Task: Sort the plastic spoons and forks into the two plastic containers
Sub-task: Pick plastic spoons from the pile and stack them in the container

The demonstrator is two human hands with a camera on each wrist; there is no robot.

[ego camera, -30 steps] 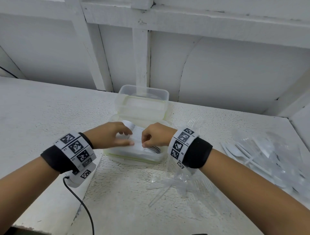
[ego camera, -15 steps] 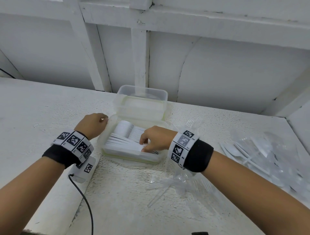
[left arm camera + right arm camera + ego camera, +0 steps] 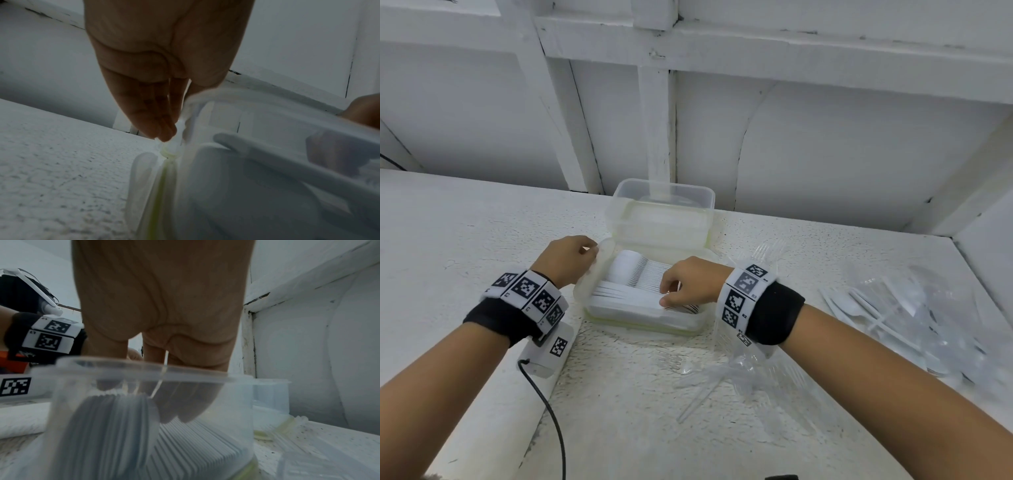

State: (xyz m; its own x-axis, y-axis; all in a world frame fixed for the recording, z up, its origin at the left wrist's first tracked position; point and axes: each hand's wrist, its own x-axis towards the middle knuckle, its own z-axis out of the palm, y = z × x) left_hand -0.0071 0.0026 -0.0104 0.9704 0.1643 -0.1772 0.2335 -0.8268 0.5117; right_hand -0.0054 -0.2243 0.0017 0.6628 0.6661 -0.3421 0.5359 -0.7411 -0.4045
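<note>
Rough white-painted textured counter (image 3: 465, 222) across whole foreground, pitted, w/ grey specks. Behind it, white-painted panelled wall (image 3: 842, 154), paint cracked at seams. Vertical white wooden post (image 3: 655, 120) at centre, slanted white brace (image 3: 551, 102) to left of it, broad white horizontal beam (image 3: 791, 48) along top. Another angled white brace (image 3: 962, 178) at right, by corner. Thin dark line at far left edge of wall, unclear what. Soft, even light, faint shadows only.

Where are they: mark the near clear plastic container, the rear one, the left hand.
near clear plastic container (image 3: 599, 310), head view, left wall.
rear clear plastic container (image 3: 664, 192), head view, back rim.
left hand (image 3: 565, 260), head view, back.
</note>
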